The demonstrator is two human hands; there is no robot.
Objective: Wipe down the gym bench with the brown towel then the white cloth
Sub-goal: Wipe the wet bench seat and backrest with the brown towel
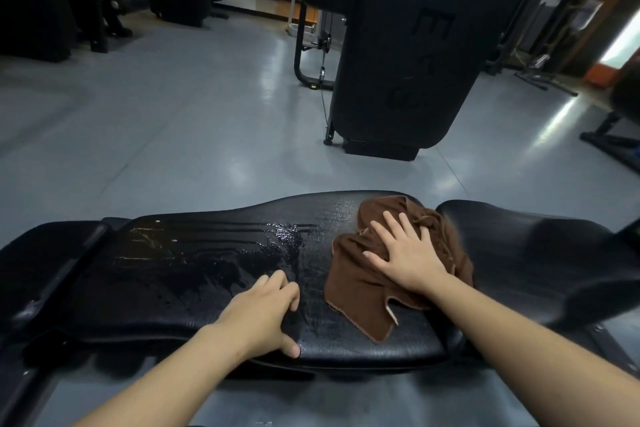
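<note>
A black padded gym bench (194, 263) runs left to right across the lower part of the head view. Its left and middle surface glistens with wet streaks and droplets. A crumpled brown towel (356, 288) lies on the right part of the long pad. My right hand (405, 253) presses flat on top of the towel with fingers spread. My left hand (266, 312) rests on the near edge of the pad, thumb curled over the rim, holding nothing loose. No white cloth is in view.
A separate black seat pad (526, 246) adjoins the bench on the right. A tall black machine tower (408, 45) stands on the grey floor (173, 114) beyond the bench. Dark racks (52, 0) stand at the far left, another machine base (609, 139) at the right.
</note>
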